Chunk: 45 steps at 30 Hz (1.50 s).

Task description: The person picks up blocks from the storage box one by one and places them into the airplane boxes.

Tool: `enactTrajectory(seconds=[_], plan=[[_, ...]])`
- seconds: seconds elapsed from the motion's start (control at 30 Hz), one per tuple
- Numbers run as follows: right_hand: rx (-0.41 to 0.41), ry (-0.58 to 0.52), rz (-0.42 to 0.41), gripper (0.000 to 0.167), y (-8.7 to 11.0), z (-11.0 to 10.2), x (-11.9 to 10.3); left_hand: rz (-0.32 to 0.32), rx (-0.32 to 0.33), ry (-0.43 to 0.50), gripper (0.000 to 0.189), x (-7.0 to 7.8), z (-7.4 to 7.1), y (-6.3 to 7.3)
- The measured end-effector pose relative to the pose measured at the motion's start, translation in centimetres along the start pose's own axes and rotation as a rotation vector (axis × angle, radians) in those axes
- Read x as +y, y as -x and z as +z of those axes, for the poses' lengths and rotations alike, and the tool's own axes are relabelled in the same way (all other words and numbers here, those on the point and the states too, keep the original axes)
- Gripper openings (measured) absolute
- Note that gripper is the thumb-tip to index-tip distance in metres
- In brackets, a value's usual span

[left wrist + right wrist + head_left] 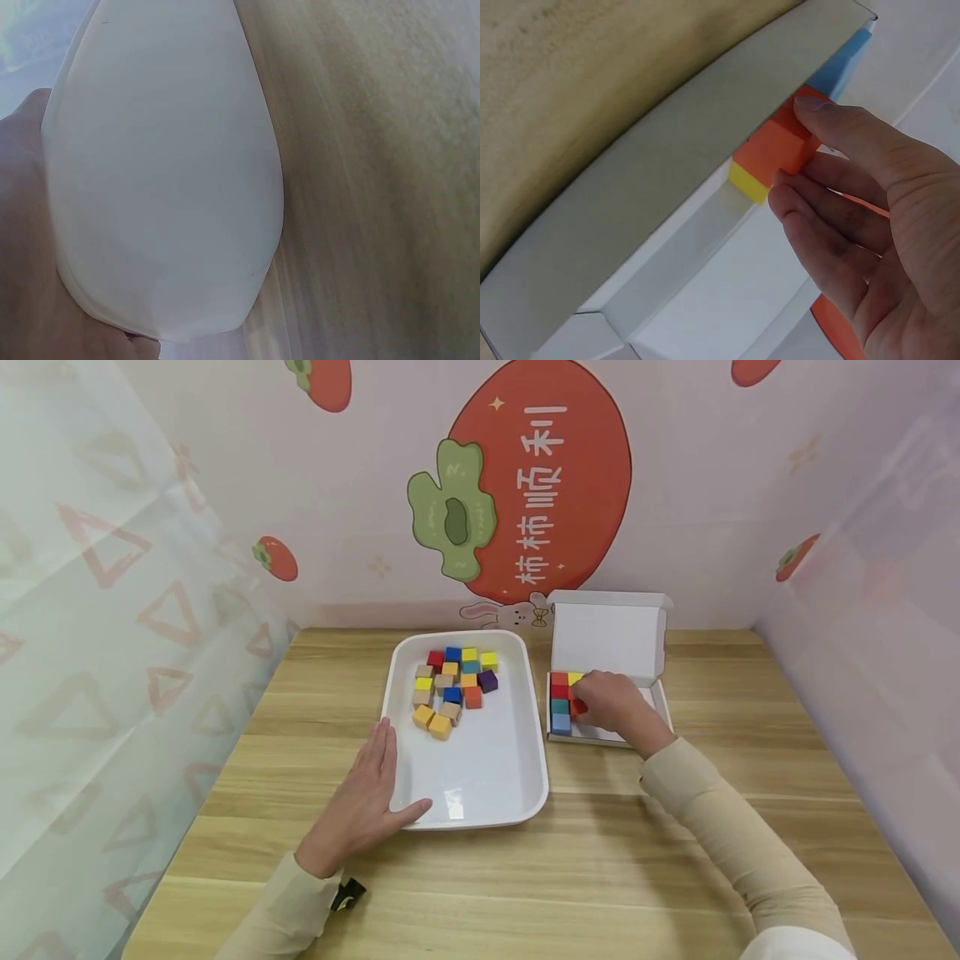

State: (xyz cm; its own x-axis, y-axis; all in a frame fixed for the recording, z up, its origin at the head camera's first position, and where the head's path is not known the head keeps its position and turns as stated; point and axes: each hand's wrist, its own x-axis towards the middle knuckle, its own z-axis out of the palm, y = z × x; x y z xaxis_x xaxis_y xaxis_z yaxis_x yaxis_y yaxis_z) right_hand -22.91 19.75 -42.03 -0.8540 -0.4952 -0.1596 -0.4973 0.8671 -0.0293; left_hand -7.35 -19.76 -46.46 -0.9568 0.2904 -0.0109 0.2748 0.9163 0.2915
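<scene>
My left hand [358,803] rests at the near left corner of a white tray [487,781], fingers straight along its side and thumb over the near rim. In the left wrist view the tray's outer wall [165,172] fills the middle. Wooden cubes of several colours, such as a purple cube [488,681], lie in the tray's far half. My right hand [617,703] reaches into a small white box [662,703]. Its thumb and fingers pinch an orange-red cube [810,124] beside another orange cube [765,150] and a yellow cube [746,182].
The box's lid [607,639] stands raised at the back. Red, teal and light blue cubes [561,723] line the box's left side. Behind the wooden table [585,877] hangs a printed backdrop [360,527]. A black object [347,895] shows at the left cuff.
</scene>
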Motion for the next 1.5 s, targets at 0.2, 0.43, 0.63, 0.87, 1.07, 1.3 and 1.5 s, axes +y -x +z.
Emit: enactTrajectory(seconds=[0.2, 0.43, 0.63, 0.87, 1.07, 1.3, 1.5], plan=[[0.085, 0.042, -0.033, 0.025, 0.2, 0.6, 0.0, 0.001, 0.008, 0.002, 0.122, 0.0, 0.0, 0.1], [0.097, 0.030, -0.034, 0.029, 0.2, 0.5, 0.1, 0.005, 0.020, 0.005, 0.121, 0.0, 0.0, 0.0], [0.050, -0.137, -0.026, 0.036, -0.2, -1.8, -0.5, 0.002, 0.013, 0.005, 0.121, -0.1, 0.0, 0.1], [0.054, -0.340, -0.095, 0.029, -2.3, -4.3, -2.3, 0.000, 0.014, 0.011, 0.121, 0.0, 0.0, 0.0], [0.028, -0.388, -0.110, 0.050, -4.6, -4.8, -4.3, -0.007, 0.001, 0.005, 0.121, 0.1, 0.0, 0.0], [-0.025, -0.351, -0.185, 0.048, -7.8, -4.1, -6.0, -0.004, 0.011, 0.002, 0.121, 0.1, -0.1, 0.0], [-0.074, -0.307, -0.146, 0.044, -10.2, -2.8, -6.8, -0.007, 0.005, 0.005, 0.121, 0.1, 0.0, 0.1]])
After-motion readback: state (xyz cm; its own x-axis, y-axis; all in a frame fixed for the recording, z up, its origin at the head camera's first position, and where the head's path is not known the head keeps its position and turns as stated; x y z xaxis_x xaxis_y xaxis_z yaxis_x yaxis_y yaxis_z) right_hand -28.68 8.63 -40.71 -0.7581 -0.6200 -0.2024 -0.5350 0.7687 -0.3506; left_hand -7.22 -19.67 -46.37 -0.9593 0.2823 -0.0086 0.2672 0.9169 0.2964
